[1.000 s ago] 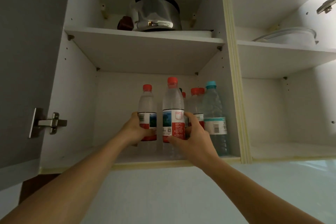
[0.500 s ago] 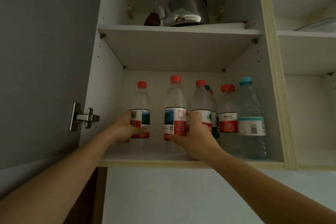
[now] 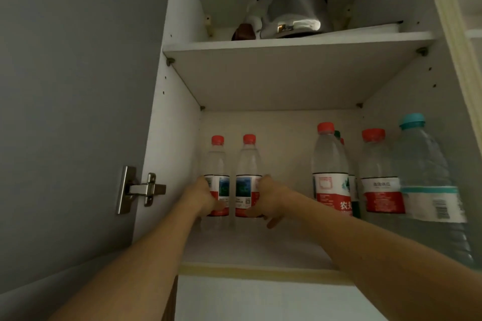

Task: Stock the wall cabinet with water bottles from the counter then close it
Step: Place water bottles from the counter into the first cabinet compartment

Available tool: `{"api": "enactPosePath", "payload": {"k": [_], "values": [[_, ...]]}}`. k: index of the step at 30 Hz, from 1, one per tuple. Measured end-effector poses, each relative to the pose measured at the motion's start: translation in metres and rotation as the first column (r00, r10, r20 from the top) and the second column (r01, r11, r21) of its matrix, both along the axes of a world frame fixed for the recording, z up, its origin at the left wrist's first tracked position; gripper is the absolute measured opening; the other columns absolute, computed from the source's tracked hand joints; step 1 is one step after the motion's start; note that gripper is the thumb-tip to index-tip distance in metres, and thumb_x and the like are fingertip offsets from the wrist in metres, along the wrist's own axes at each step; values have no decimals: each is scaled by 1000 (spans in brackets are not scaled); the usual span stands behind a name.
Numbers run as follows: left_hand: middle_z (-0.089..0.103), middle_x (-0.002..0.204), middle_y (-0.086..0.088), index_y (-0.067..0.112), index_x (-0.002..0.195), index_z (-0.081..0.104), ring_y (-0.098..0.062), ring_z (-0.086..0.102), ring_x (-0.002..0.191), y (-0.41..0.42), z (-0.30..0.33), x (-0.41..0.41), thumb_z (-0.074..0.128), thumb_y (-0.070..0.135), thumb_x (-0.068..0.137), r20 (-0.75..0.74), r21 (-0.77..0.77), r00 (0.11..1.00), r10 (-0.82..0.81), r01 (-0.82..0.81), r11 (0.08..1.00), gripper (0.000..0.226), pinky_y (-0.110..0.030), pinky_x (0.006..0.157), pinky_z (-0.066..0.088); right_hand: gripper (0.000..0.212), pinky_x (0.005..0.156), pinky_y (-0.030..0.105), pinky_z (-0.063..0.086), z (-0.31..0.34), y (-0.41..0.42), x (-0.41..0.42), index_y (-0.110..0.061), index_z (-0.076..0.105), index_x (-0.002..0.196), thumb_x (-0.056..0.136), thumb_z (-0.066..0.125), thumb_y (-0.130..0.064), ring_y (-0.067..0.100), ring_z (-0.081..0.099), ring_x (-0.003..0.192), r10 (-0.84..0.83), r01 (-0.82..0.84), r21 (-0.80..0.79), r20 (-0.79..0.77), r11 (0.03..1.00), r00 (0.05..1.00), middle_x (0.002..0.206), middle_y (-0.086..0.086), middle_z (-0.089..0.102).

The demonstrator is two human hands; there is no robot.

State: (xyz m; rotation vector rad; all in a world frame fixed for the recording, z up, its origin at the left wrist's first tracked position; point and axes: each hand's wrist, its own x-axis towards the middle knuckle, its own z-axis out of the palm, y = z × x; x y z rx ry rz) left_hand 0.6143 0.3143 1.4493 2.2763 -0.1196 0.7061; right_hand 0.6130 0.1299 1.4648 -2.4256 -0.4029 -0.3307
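Your left hand (image 3: 202, 197) grips one bottle (image 3: 217, 180) and your right hand (image 3: 268, 197) grips the second bottle (image 3: 247, 180) — both upright, side by side at the back-left of the cabinet's lower shelf (image 3: 250, 250). Next up is probably letting go and pulling straight back toward you; the open door (image 3: 78, 112) is nearer your left.
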Motion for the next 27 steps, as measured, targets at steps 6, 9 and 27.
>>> {"api": "enactPosePath", "payload": {"k": [6, 9, 27], "values": [[66, 124, -8, 15, 135, 55, -22, 64, 108, 6, 10, 14, 86, 27, 79, -30, 164, 992, 126, -119, 979, 65, -36, 95, 55, 66, 61, 37, 60, 13, 20, 28, -8, 43, 141, 88, 80, -22, 28, 68, 87, -32, 25, -207, -33, 978, 999, 118, 19, 64], [60, 130, -13, 8, 141, 44, -27, 62, 113, 5, 13, 18, 88, 31, 76, 14, 230, 971, 241, -237, 944, 82, -39, 96, 55, 61, 70, 39, 60, 18, 29, 36, -6, 49, 139, 89, 78, -25, 31, 70, 94, -41, 39, -278, -3, 960, 999, 119, 20, 65], [21, 148, -19, 13, 158, -2, -36, 38, 130, 1, 7, 17, 91, 38, 69, 409, 701, 831, 377, -550, 453, 132, -43, 99, 52, 138, 98, 46, 50, 9, 24, 57, -18, -19, 158, 74, 86, -48, 34, 57, 121, -20, 212, -460, 387, 862, 922, 139, 16, 48]]}}
